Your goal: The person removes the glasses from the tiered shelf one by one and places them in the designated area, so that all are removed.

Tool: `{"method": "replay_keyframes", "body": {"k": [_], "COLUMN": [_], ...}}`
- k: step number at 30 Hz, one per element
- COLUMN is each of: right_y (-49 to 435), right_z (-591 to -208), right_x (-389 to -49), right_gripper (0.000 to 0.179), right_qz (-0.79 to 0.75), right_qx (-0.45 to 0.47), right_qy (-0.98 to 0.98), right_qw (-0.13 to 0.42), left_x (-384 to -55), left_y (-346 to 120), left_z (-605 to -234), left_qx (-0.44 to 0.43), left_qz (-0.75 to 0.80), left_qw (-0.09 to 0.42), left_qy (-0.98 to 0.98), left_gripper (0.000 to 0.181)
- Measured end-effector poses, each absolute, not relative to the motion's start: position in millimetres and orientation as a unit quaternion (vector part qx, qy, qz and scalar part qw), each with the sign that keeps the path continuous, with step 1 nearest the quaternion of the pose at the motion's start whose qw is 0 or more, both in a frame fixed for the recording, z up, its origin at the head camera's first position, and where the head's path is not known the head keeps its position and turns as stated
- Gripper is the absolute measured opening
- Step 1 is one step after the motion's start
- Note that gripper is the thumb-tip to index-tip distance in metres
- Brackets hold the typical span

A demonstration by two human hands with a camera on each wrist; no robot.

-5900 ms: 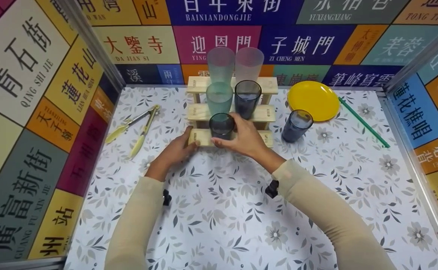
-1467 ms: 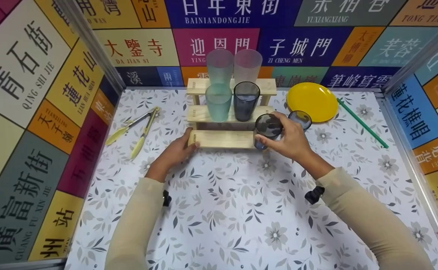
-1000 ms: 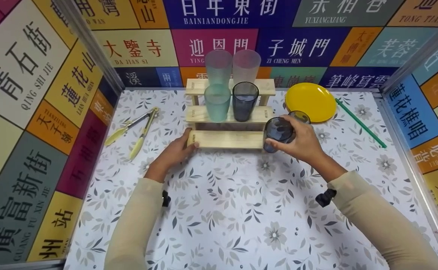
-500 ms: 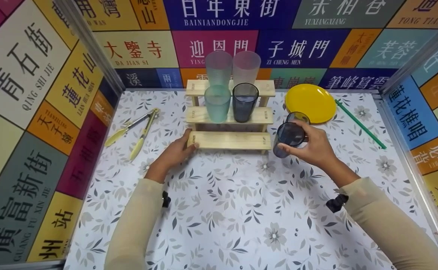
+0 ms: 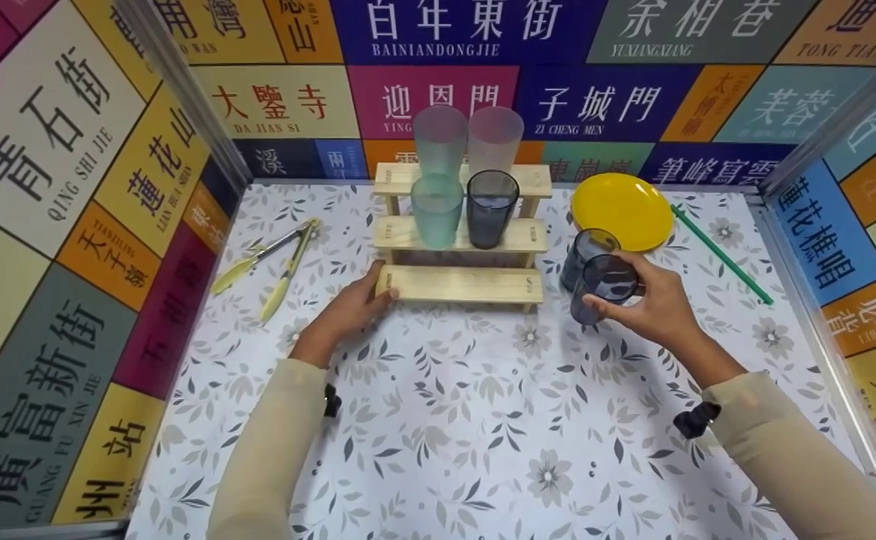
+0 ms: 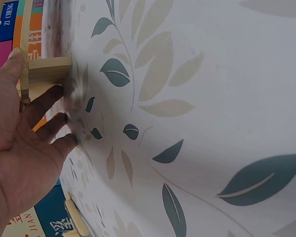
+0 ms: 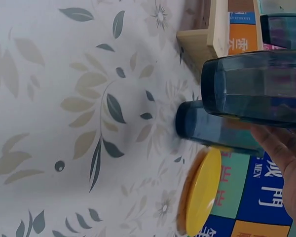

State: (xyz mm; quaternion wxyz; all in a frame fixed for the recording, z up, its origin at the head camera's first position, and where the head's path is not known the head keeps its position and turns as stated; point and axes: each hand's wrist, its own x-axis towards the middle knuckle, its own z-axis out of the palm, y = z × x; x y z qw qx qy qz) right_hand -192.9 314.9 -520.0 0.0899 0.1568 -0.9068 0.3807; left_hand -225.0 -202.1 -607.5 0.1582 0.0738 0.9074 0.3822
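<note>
My left hand [image 5: 352, 307] holds the left end of the three-step wooden stand [image 5: 460, 285], its thumb on the lowest step in the left wrist view. My right hand [image 5: 659, 300] grips a dark blue-grey tumbler [image 5: 592, 300], thumb in front and fingers behind. In the right wrist view this tumbler [image 7: 251, 89] has its base raised above the cloth. Just behind it a matching tumbler [image 5: 573, 262] stands on the table, partly covered. On the middle step are a green tumbler [image 5: 438, 214] and another dark one [image 5: 491, 214]. Two frosted tumblers [image 5: 439, 139] occupy the top step.
A yellow plate [image 5: 622, 210] lies behind the dark tumblers, with a green stick [image 5: 723, 255] to its right. Yellow-tipped tongs [image 5: 280, 262] rest left of the stand. Printed panels [image 5: 595, 97] enclose the floral tablecloth [image 5: 483, 450] at the back and sides.
My right hand has lifted the dark tumbler off the lowest step and carried it right, past the stand's end, to the front of the standing tumbler. The left hand stays on the stand.
</note>
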Motion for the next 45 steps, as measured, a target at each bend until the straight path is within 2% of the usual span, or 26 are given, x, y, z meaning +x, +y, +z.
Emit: {"method": "replay_keyframes", "body": {"k": [14, 24, 32, 45], "right_y": [350.8, 374.1, 381.3, 381.8], "right_z": [-530.5, -539.2, -541.4, -546.2], "right_x": [-193.4, -207.6, -226.3, -250.8], "right_gripper": [0.074, 0.082, 0.101, 0.106], "right_qz": [0.379, 0.358, 0.364, 0.403], "right_qx": [0.102, 0.047, -0.021, -0.026], "right_qy": [-0.915, -0.929, -0.931, -0.914], "right_qw": [0.095, 0.08, 0.021, -0.022], "left_x": [-227.0, -227.6, -227.3, -227.6], "left_y": [-202.7, -203.5, -203.8, -202.7], "left_z": [-610.2, -612.4, -609.5, -608.8], "left_qx": [0.087, 0.087, 0.082, 0.083], "left_qz": [0.376, 0.371, 0.371, 0.378], "left_qw": [0.153, 0.155, 0.161, 0.159], "left_qy": [0.91, 0.912, 0.911, 0.908], "left_gripper": [0.089, 0.09, 0.09, 0.089]}}
